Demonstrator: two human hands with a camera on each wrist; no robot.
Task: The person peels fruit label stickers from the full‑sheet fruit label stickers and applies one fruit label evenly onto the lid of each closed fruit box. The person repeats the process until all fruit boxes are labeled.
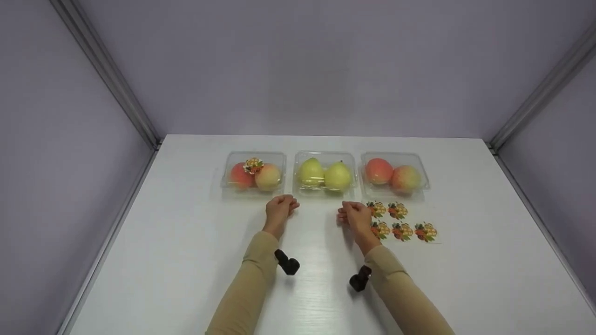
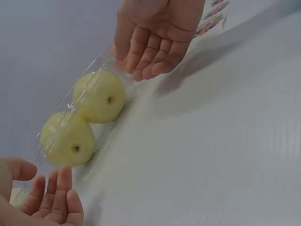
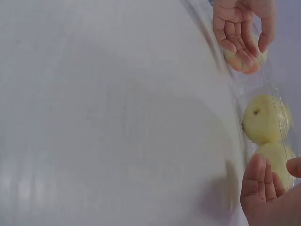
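Observation:
My left hand (image 1: 281, 210) is just in front of the gap between the left and middle clear plastic boxes, its fingers loosely bent around nothing. Opposite it, my right hand (image 1: 356, 216) is also without anything in it, thumb apart from the fingers, beside the fruit-picture stickers (image 1: 402, 231). Two yellow-green pears (image 2: 99, 97) lie in the middle box (image 1: 326, 155), beyond both hands. The left box (image 1: 231, 158) holds two peach-like fruits (image 1: 267, 177) and bears one fruit sticker (image 1: 253, 165) on its lid. In the right box (image 1: 414, 158) are two similar fruits (image 1: 379, 170), with no sticker seen.
A white table (image 1: 163, 260) carries everything, with pale walls (image 1: 307, 70) at its back and sides. The sticker sheet lies at the right, partly behind my right hand. A small black device (image 1: 288, 265) sits on each wrist.

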